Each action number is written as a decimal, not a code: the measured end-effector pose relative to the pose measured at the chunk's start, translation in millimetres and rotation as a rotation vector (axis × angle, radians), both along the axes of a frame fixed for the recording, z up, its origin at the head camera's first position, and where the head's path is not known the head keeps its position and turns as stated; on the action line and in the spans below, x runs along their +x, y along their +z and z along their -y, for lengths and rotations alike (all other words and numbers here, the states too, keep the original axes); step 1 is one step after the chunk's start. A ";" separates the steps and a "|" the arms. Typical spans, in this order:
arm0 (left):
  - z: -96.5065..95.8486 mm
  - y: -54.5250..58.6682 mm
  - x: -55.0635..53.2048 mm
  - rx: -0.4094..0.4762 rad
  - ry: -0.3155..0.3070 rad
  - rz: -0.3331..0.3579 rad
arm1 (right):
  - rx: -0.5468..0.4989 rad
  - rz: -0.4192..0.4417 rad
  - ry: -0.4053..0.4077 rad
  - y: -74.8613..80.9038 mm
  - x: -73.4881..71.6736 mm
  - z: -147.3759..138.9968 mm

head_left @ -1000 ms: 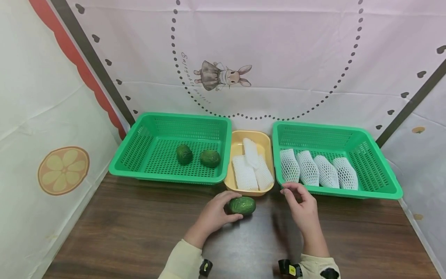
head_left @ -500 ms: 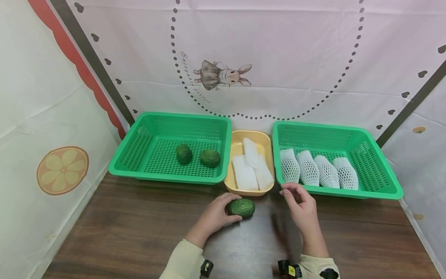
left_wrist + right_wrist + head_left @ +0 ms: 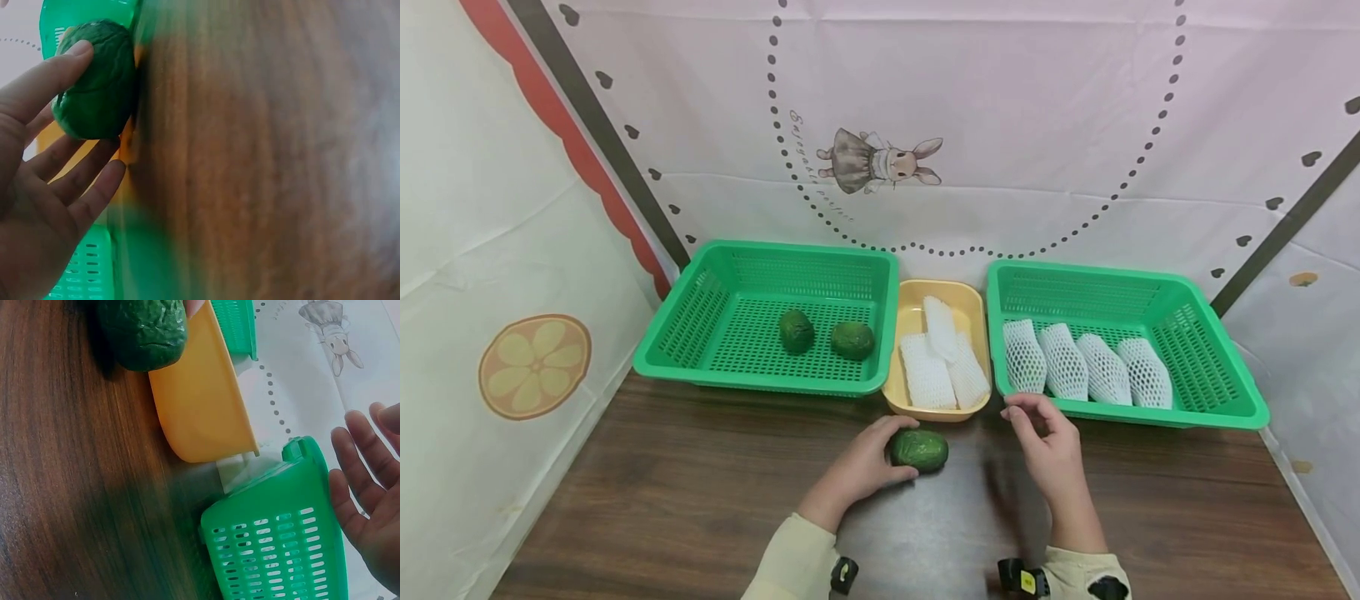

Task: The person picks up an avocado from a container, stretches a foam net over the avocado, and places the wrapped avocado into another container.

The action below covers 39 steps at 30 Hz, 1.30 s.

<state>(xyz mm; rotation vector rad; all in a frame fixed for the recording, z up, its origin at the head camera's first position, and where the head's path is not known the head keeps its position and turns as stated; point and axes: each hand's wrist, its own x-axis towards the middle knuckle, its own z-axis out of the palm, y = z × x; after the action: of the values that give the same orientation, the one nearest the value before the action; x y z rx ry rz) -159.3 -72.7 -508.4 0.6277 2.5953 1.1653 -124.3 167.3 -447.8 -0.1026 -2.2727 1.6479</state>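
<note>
The table [image 3: 662,500] is dark brown, wood-grained and a little glossy; along its far side stand a left green basket [image 3: 760,385], a yellow tray [image 3: 910,317] and a right green basket [image 3: 1206,354]; nearer, a green avocado [image 3: 921,451] seems to rest on the wood, though its underside is hidden.

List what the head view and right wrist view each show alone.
Head only: two green fruits in the left basket, foam nets in the yellow tray, netted pieces in the right basket.

Right wrist only: the right basket's slotted outer wall.

Both: the gripped fruit in the left hand, the right hand, both baskets, the yellow tray, the rabbit print.
</note>
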 end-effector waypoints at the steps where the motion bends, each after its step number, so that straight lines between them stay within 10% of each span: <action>1: 0.7 0.9 -0.1 -0.003 -0.004 0.001 | 0.000 0.000 0.001 0.3 -0.4 0.3; 10: 4.9 10.0 -1.9 -0.021 -0.032 0.005 | 0.100 0.020 0.082 9.0 -14.7 11.5; 19: 12.9 15.3 -0.6 0.028 0.008 0.006 | 0.528 0.190 0.401 3.9 -56.6 47.3; 29: 31.4 25.8 5.4 0.115 0.173 0.023 | 0.763 0.327 0.240 -19.5 -87.4 68.8; 39: 34.7 28.8 4.9 0.130 0.197 -0.016 | 0.828 0.431 0.126 -24.3 -101.2 85.3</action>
<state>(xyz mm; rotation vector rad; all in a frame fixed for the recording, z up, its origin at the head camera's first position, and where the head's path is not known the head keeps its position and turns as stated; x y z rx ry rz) -154.4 -107.4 -479.6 0.4138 2.6593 1.4031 -225.5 82.0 -472.1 -0.1209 -3.1521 0.6442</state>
